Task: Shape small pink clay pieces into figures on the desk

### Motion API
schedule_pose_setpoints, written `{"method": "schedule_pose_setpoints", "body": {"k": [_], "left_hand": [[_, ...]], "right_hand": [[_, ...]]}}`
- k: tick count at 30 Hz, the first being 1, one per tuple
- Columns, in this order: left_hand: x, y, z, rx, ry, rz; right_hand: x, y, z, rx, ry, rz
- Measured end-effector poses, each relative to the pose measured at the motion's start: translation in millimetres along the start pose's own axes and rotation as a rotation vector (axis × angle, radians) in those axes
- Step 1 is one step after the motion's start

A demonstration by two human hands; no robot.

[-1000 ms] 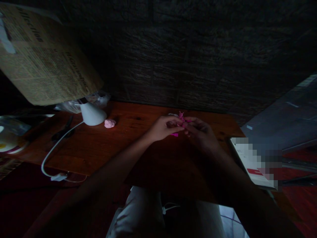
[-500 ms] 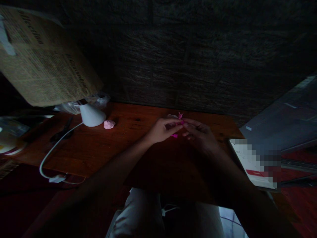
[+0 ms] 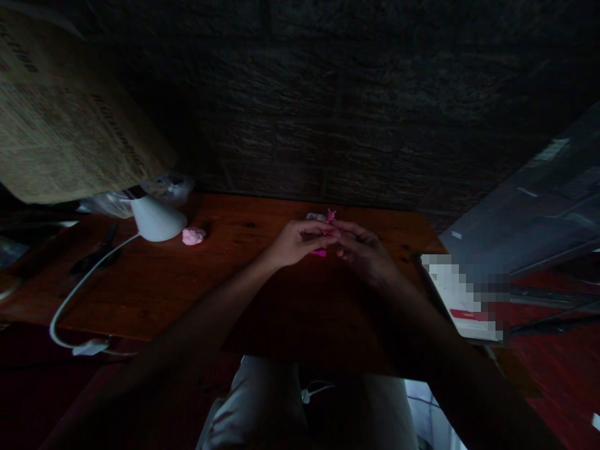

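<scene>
Over the middle of the table, my left hand [image 3: 293, 244] and my right hand [image 3: 368, 252] meet at the fingertips. Both pinch a small pink piece of modelling clay [image 3: 327, 232], mostly covered by the fingers. Just behind them stands a little pink figure [image 3: 330, 215] with thin points on top; whether it joins the held piece I cannot tell. A whitish thing [image 3: 315, 217] shows beside it, partly hidden by my left hand. Below the fingertips lies a flat magenta piece [image 3: 319, 253]. Farther left, a pale pink clay lump [image 3: 194, 235] rests on the wood.
A lamp with a white base [image 3: 158, 219] and printed paper shade [image 3: 84, 125] stands left on the wooden table [image 3: 234, 244]. Dark scissors [image 3: 96, 256] and a white cable [image 3: 70, 303] lie nearby. A book-like item [image 3: 462, 294] sits at the right edge, and a dark wall rises behind.
The whole view has shifted, so the table things appear farther left. My hands stay together on the pink piece, with the fingertips slightly repositioned around it.
</scene>
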State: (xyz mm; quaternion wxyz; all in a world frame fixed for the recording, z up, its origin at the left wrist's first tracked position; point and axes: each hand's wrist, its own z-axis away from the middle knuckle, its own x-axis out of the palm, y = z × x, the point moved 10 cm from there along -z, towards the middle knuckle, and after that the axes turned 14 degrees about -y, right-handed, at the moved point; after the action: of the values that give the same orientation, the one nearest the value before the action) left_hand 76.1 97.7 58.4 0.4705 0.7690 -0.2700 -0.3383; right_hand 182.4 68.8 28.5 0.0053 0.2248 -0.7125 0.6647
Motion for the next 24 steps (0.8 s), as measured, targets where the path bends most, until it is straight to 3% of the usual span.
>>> {"method": "schedule_pose_setpoints", "body": {"k": [8,19,24], "left_hand": [[-6.8,0.7,0.1,0.016,0.039,0.036],[0.7,16.8,5.4,0.048,0.003,-0.296],[1.4,13.0,5.4,0.044,0.016,-0.386]], "right_hand": [[-0.5,9.0,-0.2,0.078,0.003,-0.099],[-5.4,22.1,2.0,0.184,0.057,-0.178],[-7.5,18.4,1.0,0.154,0.041,-0.169]]}}
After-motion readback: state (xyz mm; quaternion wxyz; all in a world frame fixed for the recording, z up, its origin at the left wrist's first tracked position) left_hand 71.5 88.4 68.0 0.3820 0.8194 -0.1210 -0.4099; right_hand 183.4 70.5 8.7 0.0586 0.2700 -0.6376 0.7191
